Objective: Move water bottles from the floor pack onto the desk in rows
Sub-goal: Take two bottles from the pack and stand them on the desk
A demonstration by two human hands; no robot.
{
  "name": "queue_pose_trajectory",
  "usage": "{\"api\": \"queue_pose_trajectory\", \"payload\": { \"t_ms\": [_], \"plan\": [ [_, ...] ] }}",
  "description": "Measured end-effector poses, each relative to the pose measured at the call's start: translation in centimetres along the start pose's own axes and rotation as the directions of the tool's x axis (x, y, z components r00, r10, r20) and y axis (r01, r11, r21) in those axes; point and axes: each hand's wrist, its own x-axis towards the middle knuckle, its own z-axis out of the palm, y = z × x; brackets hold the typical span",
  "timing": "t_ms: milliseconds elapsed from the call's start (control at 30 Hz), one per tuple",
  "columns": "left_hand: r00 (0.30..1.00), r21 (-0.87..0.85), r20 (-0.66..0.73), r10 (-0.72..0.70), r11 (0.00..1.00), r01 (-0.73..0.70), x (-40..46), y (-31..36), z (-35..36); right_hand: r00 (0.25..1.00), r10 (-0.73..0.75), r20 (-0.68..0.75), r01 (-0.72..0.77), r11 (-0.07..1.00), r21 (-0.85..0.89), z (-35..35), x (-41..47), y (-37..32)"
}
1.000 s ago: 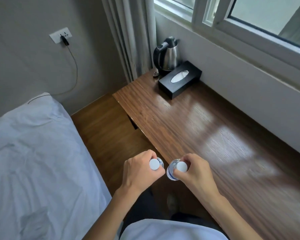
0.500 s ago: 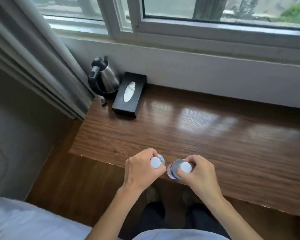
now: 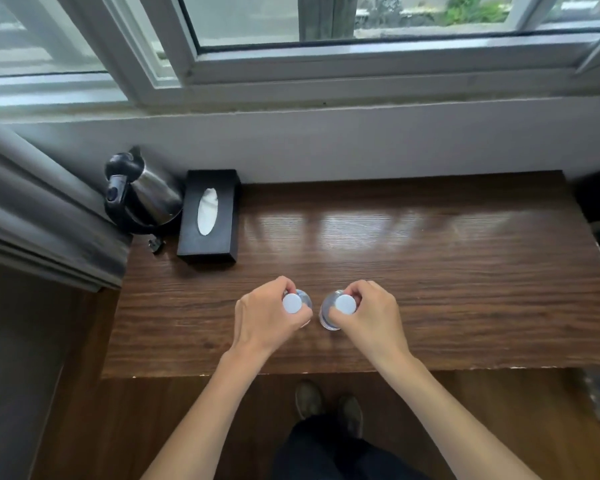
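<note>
Gripping two bottles (image 3: 326,315) upright, hands (image 3: 271,318) over desk (image 3: 465,289) middle

The dark wooden tabletop (image 3: 430,271) in front of me is carrying a steel kettle (image 3: 142,199) in its far left corner, a black tissue box (image 3: 210,216) sitting just beside it, and a small plug (image 3: 156,244) lying near the left edge.

At the desk's back left corner you see a steel kettle with a black handle (image 3: 142,195) just beside a black rectangular tissue box (image 3: 210,216), under a white-framed window (image 3: 326,64), grey curtain (image 3: 32,216) at left.
</note>
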Motion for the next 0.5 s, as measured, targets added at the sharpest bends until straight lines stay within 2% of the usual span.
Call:
{"api": "queue_pose_trajectory", "payload": {
  "t_ms": [333, 500],
  "plan": [
    [0.998, 0.034, 0.032, 0.046, 0.998, -0.047, -0.2, -1.8, -0.3, 0.995, -0.042, 0.088, 0.042, 0.999, -0.007, 2.6, 0.9, -1.1],
    [0.995, 0.052, 0.077, 0.063, 0.996, -0.067, -0.3, -2.4, -0.5, 0.994, -0.066, 0.088, 0.067, 0.998, -0.005, 3.1, 0.8, -1.3]
  ]
}}
